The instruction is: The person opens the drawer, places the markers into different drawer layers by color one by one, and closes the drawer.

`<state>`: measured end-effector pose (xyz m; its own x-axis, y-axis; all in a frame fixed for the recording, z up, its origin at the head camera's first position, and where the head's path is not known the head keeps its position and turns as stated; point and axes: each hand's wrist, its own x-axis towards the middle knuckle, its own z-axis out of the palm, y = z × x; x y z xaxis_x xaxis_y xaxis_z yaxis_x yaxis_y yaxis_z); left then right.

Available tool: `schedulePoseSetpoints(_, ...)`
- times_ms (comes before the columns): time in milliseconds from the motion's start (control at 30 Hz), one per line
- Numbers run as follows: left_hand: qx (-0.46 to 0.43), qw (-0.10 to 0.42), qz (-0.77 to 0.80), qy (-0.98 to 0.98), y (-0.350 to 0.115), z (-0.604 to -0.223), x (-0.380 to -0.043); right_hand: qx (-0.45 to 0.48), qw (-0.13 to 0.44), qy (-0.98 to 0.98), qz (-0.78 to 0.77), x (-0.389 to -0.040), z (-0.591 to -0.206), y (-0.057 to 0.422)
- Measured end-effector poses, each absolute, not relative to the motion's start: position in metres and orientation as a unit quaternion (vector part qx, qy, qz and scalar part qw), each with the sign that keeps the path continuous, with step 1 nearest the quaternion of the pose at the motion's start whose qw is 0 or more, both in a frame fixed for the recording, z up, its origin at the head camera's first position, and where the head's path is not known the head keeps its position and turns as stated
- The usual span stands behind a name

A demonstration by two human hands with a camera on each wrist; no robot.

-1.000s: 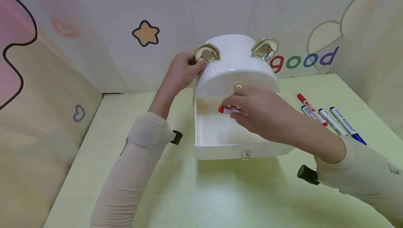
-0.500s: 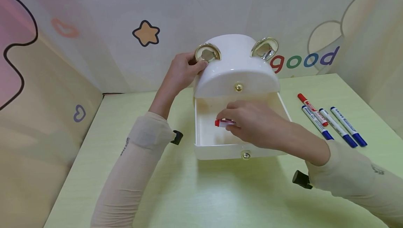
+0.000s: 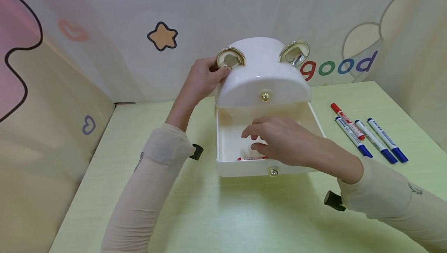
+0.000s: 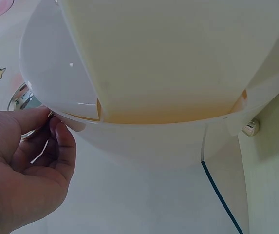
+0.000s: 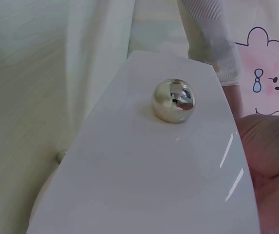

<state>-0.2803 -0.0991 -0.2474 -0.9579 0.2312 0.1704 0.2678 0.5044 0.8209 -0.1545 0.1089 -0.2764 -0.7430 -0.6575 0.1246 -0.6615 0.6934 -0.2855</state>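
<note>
A person's right grip (image 3: 279, 138) hangs over a pulled-out drawer (image 3: 241, 168), wide and relaxed, its thumb and fingers apart. Just below, a red marker (image 3: 250, 159) lies inside the drawer, along the front wall, its far right end out of sight behind the grip. The left grip (image 3: 204, 77) pinches a gold ear (image 3: 230, 57) on a white box (image 3: 258, 57), thumb in front and fingers behind. A second ear (image 3: 295, 53) rises from the other side. One knob (image 3: 265, 96) gleams on the box's face above the drawer; a lower knob (image 3: 273, 172) marks the drawer's front. To the right on the pale green desk (image 3: 174, 210), a second red marker (image 3: 343, 118) and three blue markers (image 3: 384, 134) lie aslant, near one another; whether the red one touches its neighbor cannot be told. Beige sleeves (image 3: 139, 191) cover both forearms. Behind, a backdrop (image 3: 206, 4) shows an orange star (image 3: 162, 36) and the word "good."
</note>
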Motion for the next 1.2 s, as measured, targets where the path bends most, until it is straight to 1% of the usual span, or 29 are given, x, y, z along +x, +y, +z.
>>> schedulePoseSetpoints(533, -0.148, 0.021, -0.476, -0.867, -0.100, -0.246, -0.280, 0.354, 0.002, -0.919, 0.172, -0.154, -0.277, 0.122)
schedulePoseSetpoints(1200, -0.149, 0.014, -0.482, -0.863, -0.099, -0.246, -0.280, 0.310, 0.035, -0.932, 0.187, -0.146, -0.264, 0.149)
